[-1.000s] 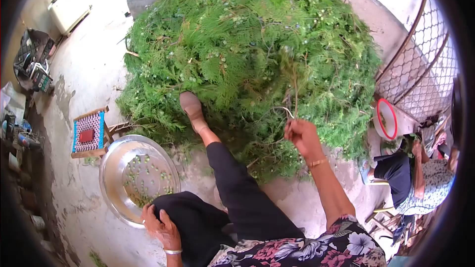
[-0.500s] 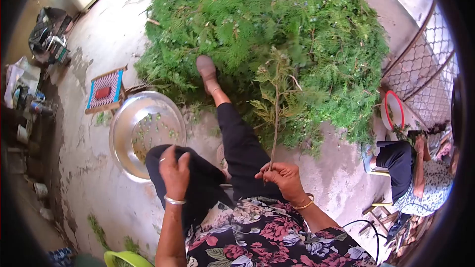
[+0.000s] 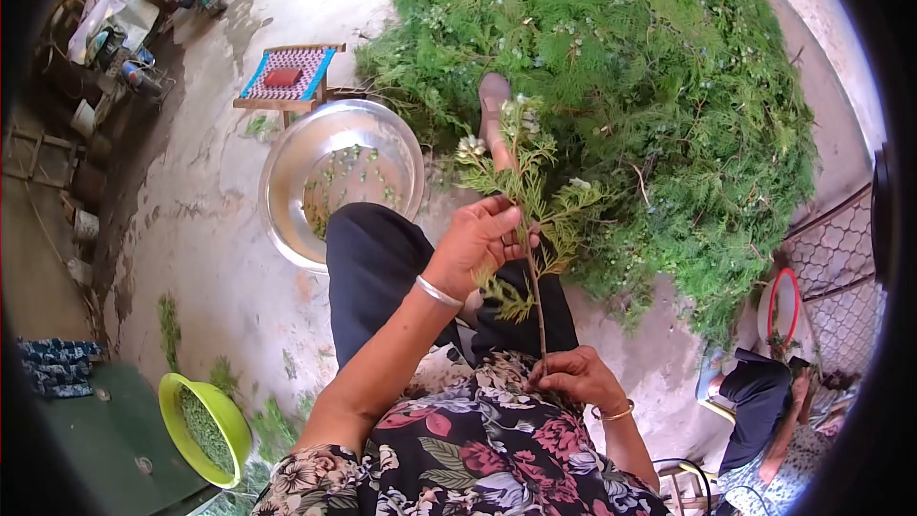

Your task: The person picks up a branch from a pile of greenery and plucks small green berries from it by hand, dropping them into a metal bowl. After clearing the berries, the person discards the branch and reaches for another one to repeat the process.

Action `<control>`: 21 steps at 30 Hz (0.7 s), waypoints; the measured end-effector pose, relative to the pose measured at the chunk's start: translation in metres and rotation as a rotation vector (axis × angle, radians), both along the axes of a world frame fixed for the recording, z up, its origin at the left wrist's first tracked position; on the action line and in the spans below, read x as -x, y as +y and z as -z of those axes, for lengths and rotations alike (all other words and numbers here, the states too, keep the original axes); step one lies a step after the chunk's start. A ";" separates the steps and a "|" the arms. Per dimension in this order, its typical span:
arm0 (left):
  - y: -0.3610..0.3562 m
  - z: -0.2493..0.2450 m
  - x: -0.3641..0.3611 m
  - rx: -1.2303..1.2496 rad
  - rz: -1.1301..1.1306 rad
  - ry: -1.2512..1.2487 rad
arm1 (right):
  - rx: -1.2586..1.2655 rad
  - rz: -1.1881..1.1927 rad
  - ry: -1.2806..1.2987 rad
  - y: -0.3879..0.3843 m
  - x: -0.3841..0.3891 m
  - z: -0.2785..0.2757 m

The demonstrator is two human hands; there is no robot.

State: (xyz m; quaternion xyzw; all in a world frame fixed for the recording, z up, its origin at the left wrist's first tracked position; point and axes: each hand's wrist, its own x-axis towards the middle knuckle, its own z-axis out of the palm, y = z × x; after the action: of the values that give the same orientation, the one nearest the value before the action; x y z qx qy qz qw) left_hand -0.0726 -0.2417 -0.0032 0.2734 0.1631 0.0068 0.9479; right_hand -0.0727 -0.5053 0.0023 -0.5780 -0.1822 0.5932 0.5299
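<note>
A leafy evergreen branch (image 3: 538, 301) with pale cones near its top stands nearly upright over my lap. Low down, my right hand (image 3: 580, 377) pinches the bare stem. Further up, my left hand (image 3: 484, 241) has its fingers closed on the foliage beside the stem; the fingertips are partly hidden by leaves. Just left of my knees sits a wide metal basin (image 3: 277, 193) with small green cones scattered on its bottom. Beyond my outstretched foot spreads a large heap of green branches (image 3: 611, 67).
A woven-top stool (image 3: 320, 72) carrying a red block (image 3: 282, 77) stands behind the basin. At lower left is a yellow-green tub (image 3: 172, 420) filled with small green pieces. Another person (image 3: 764, 420) sits at the right near a red-rimmed bucket (image 3: 788, 277) and wire fence.
My left hand has moved right from above my knee and closed on the branch. The right hand has drawn the branch lower and closer. My view has turned left and down.
</note>
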 end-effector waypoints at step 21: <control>-0.062 -0.040 0.002 -0.950 -0.403 -0.249 | -0.266 0.435 -0.509 0.094 -0.076 -0.078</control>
State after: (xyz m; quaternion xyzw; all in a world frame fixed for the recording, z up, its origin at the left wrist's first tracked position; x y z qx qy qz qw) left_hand -0.0745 -0.3032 0.0364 0.6330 0.0776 0.2943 0.7118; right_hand 0.0033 -0.4114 0.0799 -0.6587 -0.2564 0.2747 0.6519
